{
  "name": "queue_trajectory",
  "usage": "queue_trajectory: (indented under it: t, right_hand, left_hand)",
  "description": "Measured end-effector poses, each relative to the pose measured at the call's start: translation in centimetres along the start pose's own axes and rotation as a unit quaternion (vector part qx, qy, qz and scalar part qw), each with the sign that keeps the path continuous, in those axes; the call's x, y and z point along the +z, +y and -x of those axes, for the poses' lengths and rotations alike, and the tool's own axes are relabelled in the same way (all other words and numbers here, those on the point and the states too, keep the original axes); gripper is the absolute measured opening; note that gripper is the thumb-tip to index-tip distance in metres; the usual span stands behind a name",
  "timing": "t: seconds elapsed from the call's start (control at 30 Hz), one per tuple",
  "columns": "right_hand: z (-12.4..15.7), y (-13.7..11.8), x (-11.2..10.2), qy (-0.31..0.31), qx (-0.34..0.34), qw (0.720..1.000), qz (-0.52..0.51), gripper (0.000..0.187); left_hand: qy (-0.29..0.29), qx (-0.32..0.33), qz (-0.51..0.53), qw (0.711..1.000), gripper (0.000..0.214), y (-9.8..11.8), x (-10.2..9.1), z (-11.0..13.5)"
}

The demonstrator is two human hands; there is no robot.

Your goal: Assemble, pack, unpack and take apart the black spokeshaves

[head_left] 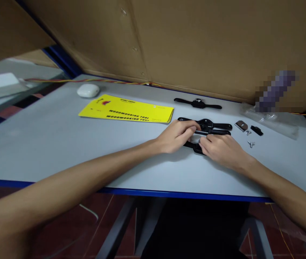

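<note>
Brown cardboard panels [196,43] walled in a pale grey table [61,151] with a blue front edge, where we sat with both bare arms stretched over the top, above a red tiled floor [72,223]. Right of the table's middle, our left hand [178,136] was clamped, thumb and fingers, on a black two-handled tool [221,132], whose one visible handle pointed right. Our right hand [221,148] was just beside it, fingers curled in under that handle; we could not tell whether they gripped the tool or something small. A second black tool [224,126] lay just behind our hands, a third [200,149] lay partly hidden below them, and a fourth [198,103] lay farther back, near the cardboard. To the right were a metal blade [241,126], a small black plate [256,130] and two silvery screws [251,144], with clear plastic bags [284,127] beyond and a blurred-out purple object [275,93] above them. On the left, yellow cards [128,109] read "WOODWORKING TOOL", near a rounded white case [88,90]. Red and yellow wires [110,81] ran along the back edge.
</note>
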State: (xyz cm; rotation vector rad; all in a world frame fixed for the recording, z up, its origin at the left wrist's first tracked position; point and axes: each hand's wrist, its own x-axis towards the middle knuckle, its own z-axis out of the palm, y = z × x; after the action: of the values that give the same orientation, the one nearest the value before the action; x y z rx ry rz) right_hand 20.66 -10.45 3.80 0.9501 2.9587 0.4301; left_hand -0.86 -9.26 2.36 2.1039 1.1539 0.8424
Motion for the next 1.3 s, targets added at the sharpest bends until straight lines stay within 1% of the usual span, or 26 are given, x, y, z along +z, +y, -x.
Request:
queue_trajectory:
  t: [0.13, 0.2, 0.3, 0.4, 0.53, 0.6, 0.7, 0.77, 0.9, 1.03, 1.17, 1.3]
  right_hand:
    - [0.3, 0.9, 0.1, 0.019, -0.030, 0.999, 0.007, 0.026]
    - [0.3, 1.2, 0.2, 0.022, -0.033, 0.999, 0.013, 0.025]
    - [0.3, 1.4, 0.3, 0.020, -0.031, 0.999, 0.011, 0.027]
    - [0.1, 1.4, 0.2, 0.023, -0.020, 1.000, -0.004, 0.031]
    - [0.3, 1.4, -0.3, 0.024, 0.040, 0.999, -0.011, 0.038]
    - [0.4, 1.2, -0.5, 0.016, 0.072, 0.997, -0.008, 0.040]
    - [0.3, 0.9, -0.3, 0.012, 0.095, 0.995, -0.013, 0.044]
    - [0.2, 0.6, 0.0, 0.019, 0.104, 0.994, -0.021, 0.047]
    - [0.0, 0.2, 0.5, 0.035, 0.115, 0.992, -0.034, 0.045]
    - [0.1, -0.3, 0.7, 0.049, 0.120, 0.991, -0.044, 0.047]
    - [0.1, -0.4, 1.1, 0.080, 0.118, 0.988, -0.050, 0.048]
    - [0.0, 0.4, 1.6, 0.100, 0.121, 0.986, -0.059, 0.045]
  left_hand:
    - [0.021, -0.055, 0.084, 0.995, 0.047, -0.3, -0.1, -0.3]
    - [0.019, -0.060, 0.096, 0.993, 0.044, -0.5, -0.2, -0.5]
    - [0.013, -0.029, 0.050, 0.998, 0.034, -0.6, -0.2, -0.4]
    - [0.030, 0.010, 0.006, 0.999, 0.032, -0.5, 0.0, -0.3]
    - [0.024, 0.043, -0.003, 0.999, 0.029, -0.4, 0.3, 0.0]
    - [0.016, 0.048, -0.001, 0.999, 0.027, -0.5, 0.3, 0.1]
    - [0.015, 0.047, 0.002, 0.999, 0.026, -0.6, 0.3, 0.1]
    - [0.016, 0.044, 0.003, 0.999, 0.025, -0.6, 0.2, 0.0]
    - [0.018, 0.041, -0.001, 0.999, 0.023, -0.5, 0.3, 0.0]
    - [0.037, 0.048, -0.002, 0.998, 0.024, -0.4, 0.5, 0.4]
    - [0.071, 0.041, 0.042, 0.996, 0.026, -0.2, 0.6, 0.6]
    - [0.108, 0.025, 0.127, 0.986, 0.019, -0.2, 0.7, 0.2]
